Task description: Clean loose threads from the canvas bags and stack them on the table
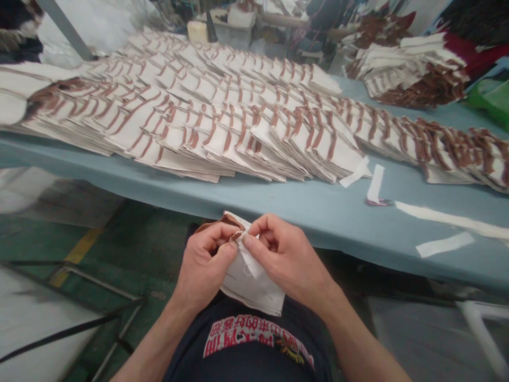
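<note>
Between my hands, over my lap and just off the table edge, is a white fabric piece [254, 292] with brown trim along its upper part. My left hand [207, 260] pinches the brown-edged part with thumb and index finger. My right hand [286, 254] pinches the same piece close beside it, fingertips almost meeting. A narrow white strip hangs below the right fingertips, partly hidden by that hand. What exactly lies between the fingertips is too small to make out.
A blue-covered table [278, 201] carries long overlapping rows of white pieces with brown trim [222, 132]. White strips [445, 245] and small dark-red snips [378, 202] lie at the right. Behind stands a heap of white and brown pieces [409, 69]. A metal frame [103, 286] is at lower left.
</note>
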